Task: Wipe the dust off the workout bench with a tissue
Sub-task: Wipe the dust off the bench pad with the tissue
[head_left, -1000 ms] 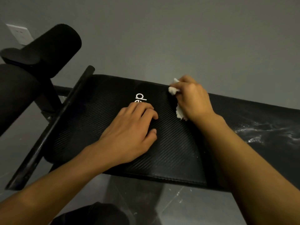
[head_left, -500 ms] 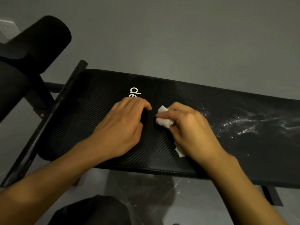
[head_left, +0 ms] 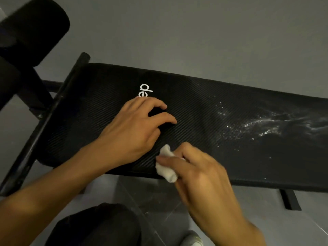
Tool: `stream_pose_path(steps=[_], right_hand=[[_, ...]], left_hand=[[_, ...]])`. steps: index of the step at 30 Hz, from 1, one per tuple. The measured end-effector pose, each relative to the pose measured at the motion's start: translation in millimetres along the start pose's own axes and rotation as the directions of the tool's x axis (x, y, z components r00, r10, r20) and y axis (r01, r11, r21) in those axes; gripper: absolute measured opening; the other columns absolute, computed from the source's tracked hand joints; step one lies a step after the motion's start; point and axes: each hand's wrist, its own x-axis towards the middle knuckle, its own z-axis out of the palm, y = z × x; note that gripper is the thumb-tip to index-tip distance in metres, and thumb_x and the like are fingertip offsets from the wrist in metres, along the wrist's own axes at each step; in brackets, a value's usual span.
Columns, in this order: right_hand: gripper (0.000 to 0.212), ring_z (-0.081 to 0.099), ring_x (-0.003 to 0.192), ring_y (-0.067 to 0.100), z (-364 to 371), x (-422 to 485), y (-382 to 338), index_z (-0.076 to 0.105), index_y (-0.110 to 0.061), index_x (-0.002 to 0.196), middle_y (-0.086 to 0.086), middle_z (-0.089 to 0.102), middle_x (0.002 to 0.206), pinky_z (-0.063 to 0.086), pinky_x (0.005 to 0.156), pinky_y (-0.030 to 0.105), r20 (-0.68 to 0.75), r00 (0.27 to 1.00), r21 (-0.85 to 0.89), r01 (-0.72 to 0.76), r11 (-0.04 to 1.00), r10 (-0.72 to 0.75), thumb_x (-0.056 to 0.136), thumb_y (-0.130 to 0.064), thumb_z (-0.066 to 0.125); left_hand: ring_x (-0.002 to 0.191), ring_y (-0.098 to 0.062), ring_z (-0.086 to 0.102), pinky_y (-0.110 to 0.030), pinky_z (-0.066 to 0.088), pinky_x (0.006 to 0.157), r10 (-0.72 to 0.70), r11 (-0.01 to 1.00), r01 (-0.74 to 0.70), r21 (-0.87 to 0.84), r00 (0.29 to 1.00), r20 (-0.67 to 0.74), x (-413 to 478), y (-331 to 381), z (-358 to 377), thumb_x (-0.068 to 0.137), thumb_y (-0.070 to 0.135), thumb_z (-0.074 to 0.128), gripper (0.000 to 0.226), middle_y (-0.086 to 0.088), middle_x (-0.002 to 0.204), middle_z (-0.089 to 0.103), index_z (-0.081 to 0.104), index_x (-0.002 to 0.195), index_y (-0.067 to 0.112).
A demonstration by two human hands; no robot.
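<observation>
While right fingers (head_left: pixel 169 161) pinch crumpled white tissue (head_left: pixel 166 172), left fingers (head_left: pixel 156 103) splayed on dust-streaked bench (head_left: pixel 204 107)

We record: one plain grey wall (head_left: pixel 195 32), matte, dimly lit. Below the wall, grey tiled floor (head_left: pixel 310 215) with thin pale joints and faint marks.

Single head-worn wide-angle view, close in, looking forward and steeply down from over the near long edge of the black ribbed padded workout bench (head_left: pixel 195 107). Bench runs left to right, cropped at the right frame edge. Left hand (head_left: pixel 134 128) and right hand (head_left: pixel 200 173), which grips the crumpled white tissue (head_left: pixel 166 168), sit near centre. Black foam roller (head_left: pixel 35 27) is top left, grey tiled floor (head_left: pixel 310 226) along the bottom.
</observation>
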Motion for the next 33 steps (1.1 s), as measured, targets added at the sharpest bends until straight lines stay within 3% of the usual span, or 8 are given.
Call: stream_pose_path(steps=[3, 6, 12, 15, 19, 25, 29, 33], right_hand=[[0.02, 0.062, 0.077, 0.019, -11.7, -7.9, 26.5, 0.07, -0.034, 0.108, -0.01, 0.057, 0.091, 0.053, 0.065, 0.04, -0.094, 0.984, -0.047, -0.157, 0.986, 0.152, 0.104, -0.037, 0.051], [0.018, 0.062, 0.077, 0.009, -24.4, -17.7, 46.2, 0.075, -0.031, 0.109, -0.013, 0.057, 0.091, 0.054, 0.066, 0.039, -0.208, 0.928, 0.05, -0.306, 0.951, 0.309, 0.097, -0.035, 0.062], [0.027, 0.063, 0.088, 0.018, 1.2, -16.5, 17.4, 0.072, -0.029, 0.117, -0.009, 0.058, 0.102, 0.052, 0.073, 0.04, -0.119, 0.977, 0.122, -0.161, 0.979, 0.176, 0.099, -0.04, 0.055], [0.025, 0.06, 0.093, 0.018, -4.9, -20.4, 37.2, 0.071, -0.028, 0.12, -0.01, 0.059, 0.106, 0.05, 0.078, 0.044, -0.191, 0.95, 0.112, -0.23, 0.967, 0.248, 0.097, -0.032, 0.062], [0.037, 0.046, 0.102, 0.014, -1.6, -22.4, 34.4, 0.069, -0.026, 0.124, -0.01, 0.056, 0.121, 0.039, 0.087, 0.035, -0.188, 0.946, -0.003, -0.269, 0.963, 0.263, 0.087, -0.034, 0.066], [0.06, 0.048, 0.118, 0.019, 6.8, -18.4, 23.7, 0.069, -0.013, 0.12, 0.002, 0.055, 0.131, 0.039, 0.096, 0.034, -0.233, 0.95, -0.031, -0.221, 0.975, 0.208, 0.087, -0.063, 0.062], [0.032, 0.056, 0.108, 0.02, 15.9, -16.7, 13.3, 0.069, -0.011, 0.123, 0.002, 0.063, 0.125, 0.043, 0.092, 0.033, -0.235, 0.969, -0.071, -0.097, 0.993, 0.078, 0.099, -0.031, 0.061], [0.034, 0.06, 0.107, 0.014, 5.7, -19.4, 28.0, 0.067, -0.01, 0.127, -0.002, 0.066, 0.119, 0.047, 0.093, 0.028, -0.273, 0.957, 0.046, -0.09, 0.995, 0.1, 0.094, -0.002, 0.067]], left_hand=[[0.136, -0.019, 0.04, -0.034, 0.023, 0.113, 0.023, 1.0, -0.022, -0.015, 1.0, 0.015, 0.1, -1.1, -0.6, 0.089, 0.033, 0.034, 0.048, 0.002, 0.141, 0.049, 0.061, 0.129, 0.038], [0.14, -0.019, 0.038, -0.035, 0.021, 0.114, 0.051, 0.999, -0.05, -0.021, 0.999, 0.02, -0.6, -3.1, 1.2, 0.091, 0.034, 0.035, 0.047, 0.003, 0.142, 0.048, 0.062, 0.129, 0.041], [0.139, -0.017, 0.039, -0.034, 0.022, 0.113, 0.041, 0.999, -0.041, -0.027, 0.999, 0.007, -0.1, -3.6, 2.0, 0.091, 0.039, 0.037, 0.045, 0.004, 0.141, 0.048, 0.061, 0.129, 0.043], [0.14, -0.016, 0.038, -0.032, 0.02, 0.113, 0.031, 0.999, -0.031, -0.027, 0.999, 0.015, -0.1, -3.4, 2.3, 0.092, 0.04, 0.035, 0.045, 0.006, 0.142, 0.047, 0.06, 0.129, 0.045], [0.139, -0.016, 0.038, -0.033, 0.021, 0.113, 0.032, 0.999, -0.032, -0.024, 0.999, 0.013, -0.4, -3.1, 2.6, 0.093, 0.041, 0.035, 0.045, 0.005, 0.142, 0.047, 0.059, 0.129, 0.045], [0.14, -0.017, 0.038, -0.034, 0.022, 0.113, 0.029, 0.999, -0.029, -0.016, 0.999, 0.023, -0.3, -1.8, 3.1, 0.093, 0.04, 0.034, 0.044, 0.005, 0.142, 0.046, 0.058, 0.13, 0.045], [0.138, -0.016, 0.038, -0.033, 0.02, 0.112, 0.024, 0.999, -0.024, -0.021, 1.0, 0.018, -0.2, -1.3, 1.9, 0.092, 0.041, 0.034, 0.045, 0.004, 0.142, 0.047, 0.059, 0.129, 0.044], [0.138, -0.014, 0.038, -0.032, 0.019, 0.113, 0.023, 0.999, -0.022, -0.037, 0.999, 0.024, 0.6, -1.5, 1.0, 0.092, 0.041, 0.033, 0.046, 0.006, 0.142, 0.046, 0.059, 0.13, 0.045]])
